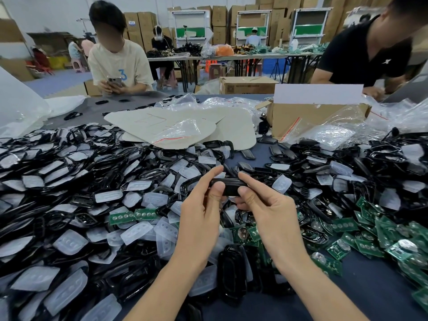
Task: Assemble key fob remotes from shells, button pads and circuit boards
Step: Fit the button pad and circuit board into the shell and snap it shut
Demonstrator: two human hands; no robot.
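A warehouse room with stacked cartons [220, 17] along the back wall lies beyond a dark table [375, 283] heaped with parts.

In the head view, black shells [58, 156] cover the table from 8 to 11 o'clock, mixed with translucent pads [69, 243]. Green boards [342, 224] spread from 3 to 5 o'clock, and a few more lie at 9 o'clock of the hands, among the pads.

At the middle of the frame the left hand [201, 216] and right hand [275, 216] hold one black fob [228, 187] lengthwise between them, above the pile. The left hand pinches its left end, thumb on the near side and forefinger over the top. The right hand pinches the right end the same way. The other fingers of both hands curl under it. Whether the fob is a bare shell or a closed one cannot be told.

At 12 o'clock lie pale sheets [185, 121] under a clear bag [178, 133]. At 1 o'clock stands an open box [301, 119] with more bags against it. Across the table a person in a cream shirt [118, 63] at 11 o'clock holds a phone [114, 81], and a person in a black shirt [366, 54] leans in at 2 o'clock.
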